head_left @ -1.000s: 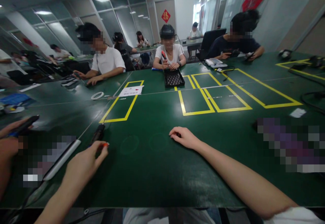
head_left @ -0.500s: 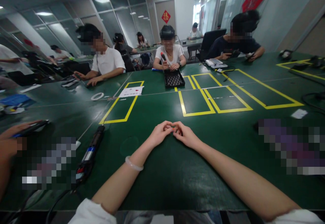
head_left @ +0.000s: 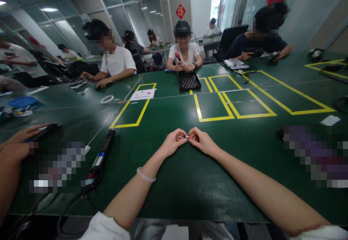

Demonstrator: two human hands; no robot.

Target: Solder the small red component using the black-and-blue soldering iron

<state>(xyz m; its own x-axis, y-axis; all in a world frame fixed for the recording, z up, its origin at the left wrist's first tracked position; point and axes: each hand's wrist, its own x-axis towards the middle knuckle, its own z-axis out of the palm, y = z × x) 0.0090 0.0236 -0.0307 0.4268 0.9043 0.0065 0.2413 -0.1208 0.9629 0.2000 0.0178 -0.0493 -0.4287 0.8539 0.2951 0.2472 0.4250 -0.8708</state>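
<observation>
My left hand (head_left: 172, 143) and my right hand (head_left: 201, 141) meet above the green table, fingertips pinched towards each other. Between them shows a small silver and orange part (head_left: 187, 136), too tiny to name and partly hidden by fingers. Both hands are closed on it, the left from one side and the right from the other. A pale bangle (head_left: 146, 175) circles my left wrist. To the left of that forearm lies an electric screwdriver (head_left: 101, 156) with a black cable.
Yellow tape rectangles (head_left: 214, 119) mark the green table (head_left: 174, 109). A printed sheet (head_left: 143, 94) and a white tape roll (head_left: 107, 99) lie at left. Across from me, a person holds a red-handled tool over a black tray (head_left: 190, 82). A neighbour's hand (head_left: 29, 133) reaches in at left.
The view has shifted slightly. My hands stay together, with the fingertips a little farther apart, and more of the small silver and orange part now shows between them.
</observation>
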